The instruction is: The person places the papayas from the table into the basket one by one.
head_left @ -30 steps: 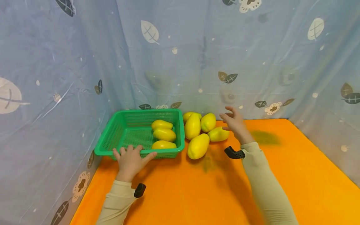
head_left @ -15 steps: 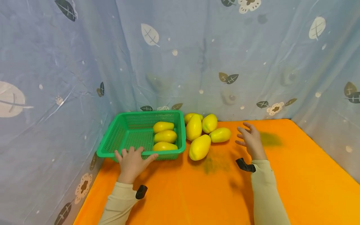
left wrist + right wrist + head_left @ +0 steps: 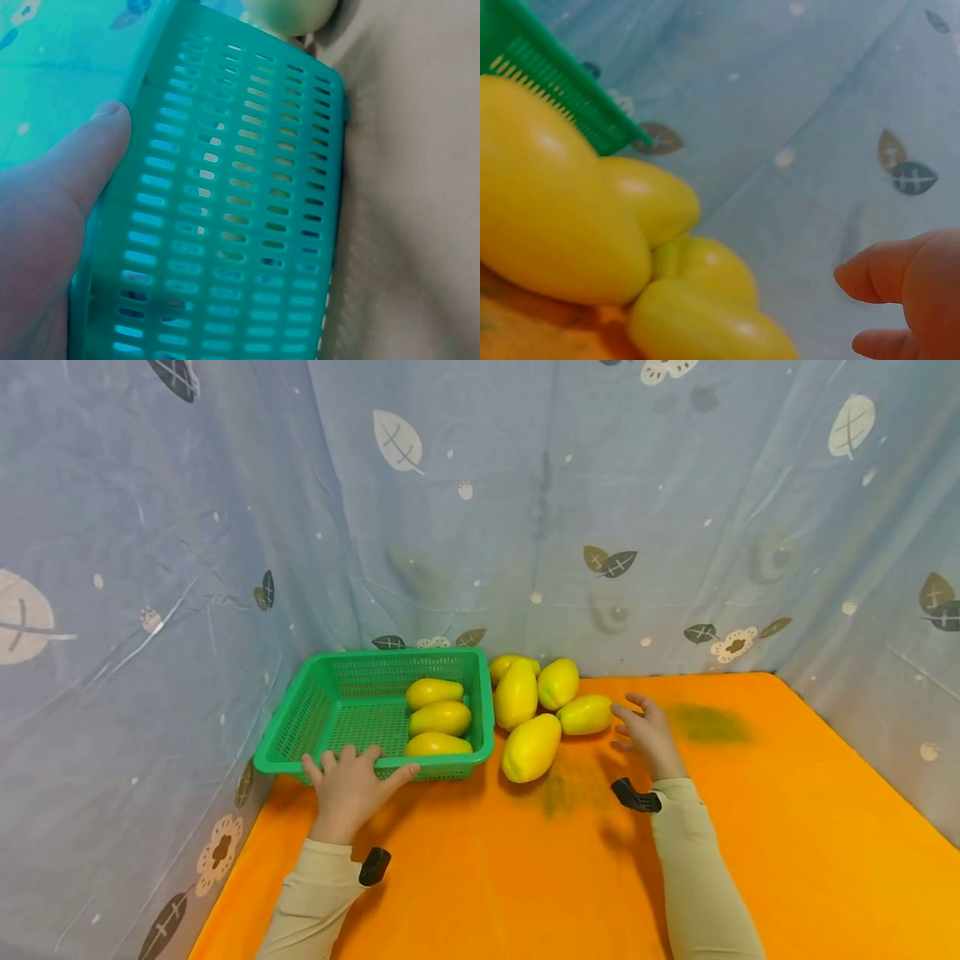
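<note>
In the head view a green plastic basket point(image 3: 300, 767) with slotted walls stands at the left, three yellow papaya-like fruits point(image 3: 439, 718) lying in its right side. My left hand point(image 3: 347, 797) grips its front rim, fingers over the edge; the left wrist view shows the thumb point(image 3: 90, 150) along the outer wall. Right of the basket lie several more such fruits, the largest-looking one point(image 3: 532, 748) in front. My right hand point(image 3: 651, 739), fingers spread and holding nothing, hovers just right of the rightmost fruit point(image 3: 586, 715). In the right wrist view only part of that hand shows.
An orange cloth point(image 3: 525, 877) covers the table, with a dark greenish stain point(image 3: 708, 724) at the right. Blue-grey patterned curtains point(image 3: 525, 510) hang close behind and on both sides.
My right hand first drew away right and towards me from above the fruits, then came back left to the rightmost one. The left hand and basket stay put.
</note>
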Demonstrator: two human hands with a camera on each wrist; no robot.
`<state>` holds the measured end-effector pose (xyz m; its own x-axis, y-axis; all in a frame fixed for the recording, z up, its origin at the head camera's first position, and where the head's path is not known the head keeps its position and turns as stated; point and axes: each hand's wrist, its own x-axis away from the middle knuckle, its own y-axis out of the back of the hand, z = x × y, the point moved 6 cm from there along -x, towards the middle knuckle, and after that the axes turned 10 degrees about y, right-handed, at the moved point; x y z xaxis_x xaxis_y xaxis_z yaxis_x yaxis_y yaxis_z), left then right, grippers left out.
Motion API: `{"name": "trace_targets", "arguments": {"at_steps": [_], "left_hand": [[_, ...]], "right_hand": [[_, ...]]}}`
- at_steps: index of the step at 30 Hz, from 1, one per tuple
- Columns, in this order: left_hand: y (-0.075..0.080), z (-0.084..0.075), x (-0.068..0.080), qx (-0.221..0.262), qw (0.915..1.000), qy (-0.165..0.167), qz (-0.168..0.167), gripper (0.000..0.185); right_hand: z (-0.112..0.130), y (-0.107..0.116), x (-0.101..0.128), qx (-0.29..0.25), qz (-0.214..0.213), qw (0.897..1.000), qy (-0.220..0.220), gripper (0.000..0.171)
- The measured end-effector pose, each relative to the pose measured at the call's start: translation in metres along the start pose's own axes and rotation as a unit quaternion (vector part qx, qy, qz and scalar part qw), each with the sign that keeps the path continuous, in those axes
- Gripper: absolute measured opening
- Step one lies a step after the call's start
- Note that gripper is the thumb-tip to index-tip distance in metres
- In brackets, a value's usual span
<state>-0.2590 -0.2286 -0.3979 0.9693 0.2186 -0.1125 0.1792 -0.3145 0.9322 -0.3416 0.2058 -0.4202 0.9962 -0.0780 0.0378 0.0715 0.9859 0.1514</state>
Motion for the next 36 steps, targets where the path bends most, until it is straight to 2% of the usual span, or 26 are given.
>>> {"name": "trace_targets", "arguments": {"at_steps": [4, 9, 20, 31, 36], "left_hand": [[-0.002, 0.001, 0.001, -0.005, 1.0, 0.003, 0.003, 0.083], [-0.006, 0.003, 0.004, -0.006, 0.9999, 0.006, 0.007, 0.084], [-0.015, 0.001, 0.008, -0.002, 1.0, 0.008, 0.003, 0.083], [-0.006, 0.0, 0.003, 0.001, 1.0, 0.004, -0.008, 0.08], [-0.002, 0.001, 0.0, 0.0, 0.9999, 0.003, -0.01, 0.081]], "right_hand": [[-0.013, -0.01, -0.007, 0.036, 0.015, 0.999, -0.007, 0.072], [-0.024, -0.022, -0.015, 0.068, 0.013, 0.997, -0.018, 0.07], [-0.022, -0.033, -0.036, 0.106, 0.001, 0.994, 0.017, 0.072], [-0.017, -0.031, -0.041, 0.086, -0.009, 0.996, 0.03, 0.072], [0.006, -0.029, -0.04, 0.081, -0.007, 0.995, 0.06, 0.071]]}}
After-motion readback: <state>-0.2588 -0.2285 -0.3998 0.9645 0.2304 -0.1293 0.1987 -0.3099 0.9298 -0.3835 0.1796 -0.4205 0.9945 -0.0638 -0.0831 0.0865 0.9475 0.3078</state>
